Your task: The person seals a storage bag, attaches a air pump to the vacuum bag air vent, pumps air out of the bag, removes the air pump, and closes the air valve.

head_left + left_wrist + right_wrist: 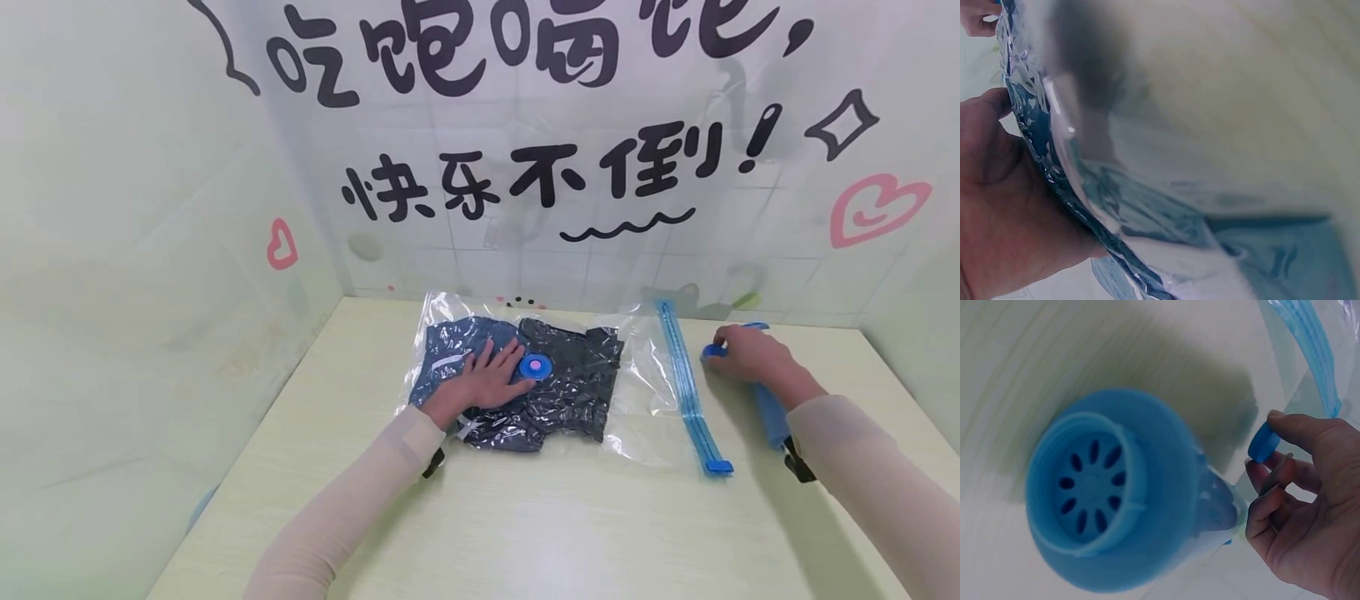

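A clear vacuum storage bag (645, 367) lies on the table, with folded dark and blue clothes (573, 396) inside. Fingers spread, my left hand (483, 382) rests on the bag beside its round blue valve (536, 367), which has a pink centre. The left wrist view shows this hand (1007, 194) against the shiny plastic (1038, 134). To the right of the bag, my right hand (756, 354) pinches a small round blue cap (1264, 442) between thumb and fingers. A blue hand pump (1175, 444) lies partly beneath that arm, its slotted round end facing the wrist camera.
Along the bag's right side runs a blue zip seal (684, 375), with a blue slider (719, 467) at its near end. The pale wooden table (525, 533) meets a printed white curtain (480, 242) at the back.
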### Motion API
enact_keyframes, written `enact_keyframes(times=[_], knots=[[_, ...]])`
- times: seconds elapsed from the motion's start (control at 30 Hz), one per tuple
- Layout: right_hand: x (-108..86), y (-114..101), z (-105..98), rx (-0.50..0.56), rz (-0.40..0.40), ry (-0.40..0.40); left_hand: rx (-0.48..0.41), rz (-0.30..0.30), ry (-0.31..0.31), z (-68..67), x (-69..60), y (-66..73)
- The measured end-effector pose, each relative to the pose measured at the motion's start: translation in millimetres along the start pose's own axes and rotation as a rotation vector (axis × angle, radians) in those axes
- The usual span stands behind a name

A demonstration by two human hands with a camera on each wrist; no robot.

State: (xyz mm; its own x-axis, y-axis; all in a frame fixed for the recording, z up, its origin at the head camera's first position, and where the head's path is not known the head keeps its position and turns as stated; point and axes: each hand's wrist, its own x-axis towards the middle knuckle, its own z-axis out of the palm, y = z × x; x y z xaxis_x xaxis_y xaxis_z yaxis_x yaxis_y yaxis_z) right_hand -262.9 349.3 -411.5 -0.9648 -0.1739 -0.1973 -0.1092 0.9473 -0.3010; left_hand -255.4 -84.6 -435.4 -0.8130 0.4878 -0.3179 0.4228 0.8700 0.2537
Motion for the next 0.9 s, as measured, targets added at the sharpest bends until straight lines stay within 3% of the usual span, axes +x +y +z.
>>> enact_keyframes(times=[0.4,0.7,0.9], knots=[[10.6,-26.5,-9.2,0.196,-0.142,0.244,-0.032,-0.001,0.014,-1.0,-1.8,0.9],[21.2,-73.0,-0.7,0.222,-0.304,0.318,-0.037,0.000,0.018,-0.2,-3.1,1.1],[28.1,-106.2,5.8,0.183,-0.455,0.344,-0.025,-0.006,0.018,0.2,-2.5,1.6]])
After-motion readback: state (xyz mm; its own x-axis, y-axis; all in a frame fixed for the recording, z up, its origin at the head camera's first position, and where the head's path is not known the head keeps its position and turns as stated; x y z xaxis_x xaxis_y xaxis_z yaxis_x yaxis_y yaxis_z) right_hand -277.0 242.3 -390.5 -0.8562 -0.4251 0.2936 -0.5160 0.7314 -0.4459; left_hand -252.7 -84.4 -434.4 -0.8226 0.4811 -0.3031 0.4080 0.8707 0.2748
